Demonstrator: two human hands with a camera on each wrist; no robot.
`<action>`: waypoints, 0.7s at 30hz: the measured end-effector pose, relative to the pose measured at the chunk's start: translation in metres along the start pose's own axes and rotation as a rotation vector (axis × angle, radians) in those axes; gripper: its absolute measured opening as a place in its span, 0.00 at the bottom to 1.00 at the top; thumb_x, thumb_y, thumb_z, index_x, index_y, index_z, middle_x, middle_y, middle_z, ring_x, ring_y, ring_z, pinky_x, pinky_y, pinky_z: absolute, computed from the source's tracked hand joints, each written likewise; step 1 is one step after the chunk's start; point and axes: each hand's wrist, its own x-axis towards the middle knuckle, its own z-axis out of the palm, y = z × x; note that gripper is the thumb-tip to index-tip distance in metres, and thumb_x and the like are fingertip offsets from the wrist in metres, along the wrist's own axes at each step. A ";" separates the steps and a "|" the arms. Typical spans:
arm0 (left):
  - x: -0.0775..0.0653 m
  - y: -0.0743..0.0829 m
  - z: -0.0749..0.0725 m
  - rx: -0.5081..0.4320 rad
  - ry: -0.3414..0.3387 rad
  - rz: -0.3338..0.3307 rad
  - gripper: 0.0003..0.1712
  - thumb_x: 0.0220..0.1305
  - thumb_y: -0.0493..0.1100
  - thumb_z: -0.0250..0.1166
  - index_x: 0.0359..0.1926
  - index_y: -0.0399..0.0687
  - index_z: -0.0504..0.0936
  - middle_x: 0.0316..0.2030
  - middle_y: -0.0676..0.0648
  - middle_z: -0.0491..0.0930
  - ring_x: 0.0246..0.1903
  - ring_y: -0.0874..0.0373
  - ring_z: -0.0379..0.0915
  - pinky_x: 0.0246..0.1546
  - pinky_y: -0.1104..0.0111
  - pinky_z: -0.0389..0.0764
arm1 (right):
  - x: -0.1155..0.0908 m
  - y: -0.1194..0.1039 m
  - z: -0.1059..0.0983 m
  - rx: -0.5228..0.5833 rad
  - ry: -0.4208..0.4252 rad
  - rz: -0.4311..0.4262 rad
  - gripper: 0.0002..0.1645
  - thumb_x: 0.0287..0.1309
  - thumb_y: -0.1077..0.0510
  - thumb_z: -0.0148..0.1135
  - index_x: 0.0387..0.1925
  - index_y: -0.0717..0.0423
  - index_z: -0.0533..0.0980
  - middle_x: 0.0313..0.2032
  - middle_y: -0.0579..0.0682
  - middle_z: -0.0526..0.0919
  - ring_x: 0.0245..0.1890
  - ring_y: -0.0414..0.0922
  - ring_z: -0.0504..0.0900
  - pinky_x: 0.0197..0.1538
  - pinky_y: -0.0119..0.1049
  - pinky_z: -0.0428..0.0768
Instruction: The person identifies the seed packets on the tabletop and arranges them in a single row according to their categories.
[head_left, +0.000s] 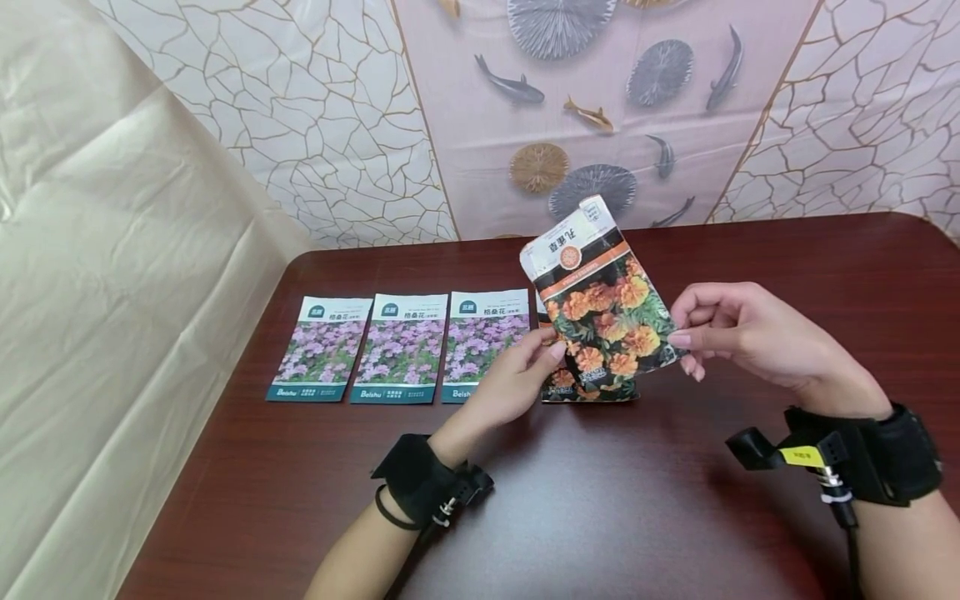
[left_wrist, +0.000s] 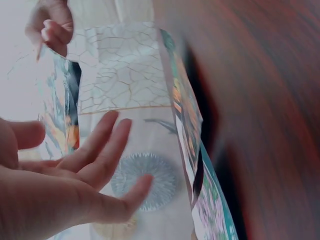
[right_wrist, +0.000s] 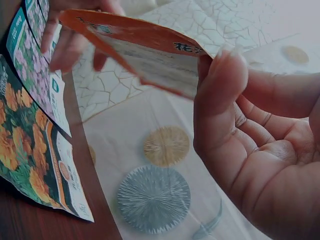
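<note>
My right hand (head_left: 742, 342) pinches a lower corner of a marigold seed packet (head_left: 607, 292) between thumb and fingers. The packet is tilted above the table, its orange flowers facing me and its lettering upside down. At its lower left edge is my left hand (head_left: 517, 371); in the left wrist view that hand's fingers (left_wrist: 97, 155) are spread, with the thumb apart from them. Beneath the raised packet a second marigold packet (right_wrist: 22, 135) lies on the table, partly covered in the head view. The raised packet's orange-bordered back (right_wrist: 145, 45) shows in the right wrist view.
Three purple-flower seed packets lie in a row on the left: one outermost (head_left: 318, 350), one in the middle (head_left: 400, 350), and one (head_left: 480, 333) partly behind my left hand. The dark wooden table (head_left: 637, 500) meets a patterned backdrop (head_left: 337, 125) at the back. Pale cloth (head_left: 112, 292) hangs at the left.
</note>
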 end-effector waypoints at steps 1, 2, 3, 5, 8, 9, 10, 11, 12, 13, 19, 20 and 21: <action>0.000 0.001 0.000 -0.061 0.021 -0.014 0.25 0.71 0.48 0.46 0.62 0.38 0.64 0.47 0.40 0.77 0.45 0.49 0.74 0.47 0.64 0.73 | 0.001 0.000 0.001 0.006 -0.010 -0.002 0.03 0.59 0.72 0.51 0.33 0.64 0.69 0.21 0.56 0.77 0.19 0.49 0.76 0.23 0.43 0.77; 0.000 0.001 -0.001 -0.126 0.040 -0.028 0.24 0.71 0.47 0.47 0.62 0.37 0.64 0.47 0.39 0.77 0.46 0.48 0.74 0.47 0.64 0.74 | 0.001 0.001 0.002 0.006 -0.019 0.003 0.03 0.59 0.72 0.52 0.32 0.64 0.69 0.21 0.57 0.77 0.20 0.49 0.77 0.23 0.44 0.78; -0.001 0.001 -0.001 -0.193 0.056 -0.042 0.24 0.70 0.46 0.48 0.61 0.37 0.65 0.46 0.38 0.76 0.46 0.47 0.74 0.48 0.64 0.73 | 0.002 0.001 0.002 0.011 -0.032 0.004 0.03 0.59 0.72 0.52 0.32 0.64 0.69 0.22 0.57 0.78 0.20 0.50 0.78 0.24 0.45 0.78; -0.001 0.002 -0.001 -0.311 0.086 -0.069 0.22 0.70 0.43 0.49 0.60 0.36 0.65 0.45 0.37 0.76 0.46 0.47 0.74 0.48 0.63 0.74 | 0.004 0.002 0.004 0.013 -0.055 0.013 0.03 0.59 0.71 0.52 0.31 0.65 0.68 0.22 0.59 0.78 0.22 0.51 0.79 0.25 0.47 0.78; -0.002 0.004 -0.002 -0.433 0.116 -0.085 0.18 0.69 0.39 0.50 0.57 0.35 0.65 0.43 0.35 0.76 0.47 0.47 0.73 0.49 0.61 0.74 | 0.006 0.005 0.006 0.016 -0.101 0.019 0.03 0.59 0.71 0.52 0.30 0.66 0.68 0.24 0.61 0.78 0.24 0.54 0.81 0.27 0.48 0.79; -0.002 0.004 -0.001 -0.447 0.124 -0.083 0.17 0.69 0.39 0.50 0.55 0.35 0.65 0.43 0.35 0.77 0.47 0.47 0.73 0.48 0.61 0.74 | 0.007 0.006 0.007 0.018 -0.118 0.015 0.03 0.59 0.71 0.52 0.30 0.66 0.68 0.24 0.62 0.78 0.25 0.54 0.81 0.28 0.49 0.79; -0.002 0.003 -0.001 -0.452 0.133 -0.081 0.16 0.68 0.38 0.50 0.54 0.34 0.66 0.42 0.36 0.77 0.47 0.48 0.73 0.47 0.61 0.75 | 0.008 0.007 0.008 0.019 -0.135 0.012 0.03 0.59 0.71 0.52 0.30 0.66 0.68 0.25 0.62 0.78 0.25 0.54 0.81 0.28 0.49 0.79; -0.002 0.003 -0.001 -0.448 0.141 -0.078 0.15 0.68 0.37 0.51 0.53 0.35 0.66 0.41 0.36 0.78 0.46 0.48 0.73 0.47 0.61 0.75 | 0.009 0.008 0.009 0.017 -0.151 0.008 0.03 0.59 0.71 0.52 0.30 0.67 0.68 0.25 0.62 0.78 0.26 0.54 0.81 0.28 0.48 0.79; -0.002 0.003 -0.001 -0.440 0.151 -0.074 0.14 0.68 0.37 0.51 0.52 0.35 0.66 0.39 0.37 0.78 0.45 0.50 0.73 0.46 0.62 0.75 | 0.010 0.008 0.009 0.015 -0.164 0.006 0.03 0.59 0.71 0.52 0.30 0.67 0.68 0.25 0.62 0.79 0.26 0.54 0.81 0.28 0.48 0.79; -0.002 0.003 -0.001 -0.432 0.159 -0.070 0.14 0.67 0.36 0.52 0.51 0.35 0.67 0.37 0.38 0.78 0.44 0.51 0.74 0.45 0.63 0.76 | 0.010 0.009 0.010 0.013 -0.175 0.005 0.03 0.59 0.72 0.52 0.30 0.67 0.69 0.25 0.62 0.79 0.26 0.54 0.81 0.28 0.47 0.79; -0.002 0.002 -0.002 -0.411 0.179 -0.041 0.11 0.66 0.35 0.53 0.47 0.35 0.68 0.33 0.38 0.79 0.29 0.62 0.69 0.39 0.68 0.74 | 0.011 0.011 0.011 -0.031 -0.189 0.018 0.03 0.59 0.72 0.52 0.31 0.65 0.70 0.25 0.59 0.79 0.25 0.50 0.81 0.27 0.44 0.79; -0.002 0.002 -0.002 -0.409 0.179 -0.033 0.10 0.66 0.35 0.53 0.46 0.35 0.68 0.33 0.38 0.80 0.27 0.63 0.67 0.37 0.69 0.73 | 0.011 0.012 0.011 -0.042 -0.185 0.021 0.02 0.59 0.71 0.52 0.32 0.65 0.70 0.25 0.59 0.78 0.24 0.50 0.80 0.27 0.44 0.79; -0.002 0.002 -0.002 -0.405 0.179 -0.028 0.09 0.66 0.35 0.53 0.45 0.35 0.68 0.33 0.39 0.80 0.23 0.63 0.64 0.33 0.70 0.72 | 0.011 0.012 0.011 -0.053 -0.180 0.027 0.02 0.59 0.71 0.52 0.32 0.65 0.71 0.25 0.59 0.78 0.24 0.50 0.80 0.26 0.43 0.79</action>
